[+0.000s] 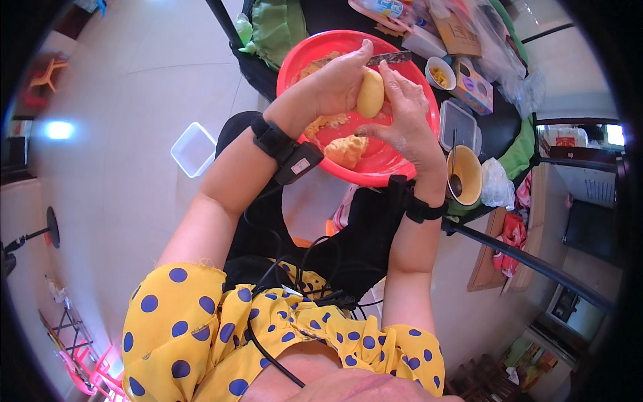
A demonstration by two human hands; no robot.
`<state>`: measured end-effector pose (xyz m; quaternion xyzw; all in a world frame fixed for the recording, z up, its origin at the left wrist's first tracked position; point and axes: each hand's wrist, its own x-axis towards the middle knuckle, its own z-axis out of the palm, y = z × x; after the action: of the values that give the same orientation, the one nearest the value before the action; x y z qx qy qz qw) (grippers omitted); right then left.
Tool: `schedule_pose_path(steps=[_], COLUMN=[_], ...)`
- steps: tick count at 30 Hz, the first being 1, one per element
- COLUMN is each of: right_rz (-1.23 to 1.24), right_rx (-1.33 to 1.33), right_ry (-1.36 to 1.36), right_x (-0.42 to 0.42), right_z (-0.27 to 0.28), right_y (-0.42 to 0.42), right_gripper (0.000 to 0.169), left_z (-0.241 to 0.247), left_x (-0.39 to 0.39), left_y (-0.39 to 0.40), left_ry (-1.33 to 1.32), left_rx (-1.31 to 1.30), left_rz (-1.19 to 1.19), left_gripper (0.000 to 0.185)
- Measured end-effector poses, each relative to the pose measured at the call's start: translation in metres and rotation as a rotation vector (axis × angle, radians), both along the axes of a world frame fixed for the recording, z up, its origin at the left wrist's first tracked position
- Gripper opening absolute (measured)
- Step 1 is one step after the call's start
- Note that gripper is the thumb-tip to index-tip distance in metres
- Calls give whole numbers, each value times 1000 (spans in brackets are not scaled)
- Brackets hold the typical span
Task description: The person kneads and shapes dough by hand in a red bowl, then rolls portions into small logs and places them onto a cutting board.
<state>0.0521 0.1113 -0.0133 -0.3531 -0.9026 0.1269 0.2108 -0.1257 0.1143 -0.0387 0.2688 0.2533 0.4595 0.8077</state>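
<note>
My left hand (341, 83) cradles a smooth yellow oval dough piece (370, 94) against its palm and fingers. On the other side of the piece, my right hand (408, 113) curves around it with fingers against it and thumb held apart below. Both hands are over a red plastic basin (392, 173). A rough yellow dough lump (346, 151) lies in the basin under my right thumb, and crumbly yellow dough (326, 123) sticks nearby. Beyond my fingertips, a flour-dusted knife (391, 58) lies across the basin, partly hidden by my left hand.
Right of the basin stand a small white bowl (440, 74) with yellow filling, a patterned box (473, 88), a lidded plastic container (458, 125) and a yellow enamel mug (464, 173) with a spoon. A white plastic tub (194, 149) sits on the floor at left.
</note>
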Motion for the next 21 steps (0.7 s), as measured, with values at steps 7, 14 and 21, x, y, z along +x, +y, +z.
schedule_pose_path(steps=[7, 14, 21], right_rz=[23, 2, -22], right_rx=[116, 31, 282], right_ry=[60, 231, 194], right_x=[-10, -13, -14], right_z=[0, 1, 5], right_y=[-3, -4, 0], right_gripper=[101, 77, 67], left_z=[0, 8, -8], left_x=[-2, -6, 6], left_y=[-2, -6, -3], left_ry=[34, -22, -78], left_rx=[66, 45, -36], left_rz=[14, -87, 0], left_gripper=[67, 75, 67])
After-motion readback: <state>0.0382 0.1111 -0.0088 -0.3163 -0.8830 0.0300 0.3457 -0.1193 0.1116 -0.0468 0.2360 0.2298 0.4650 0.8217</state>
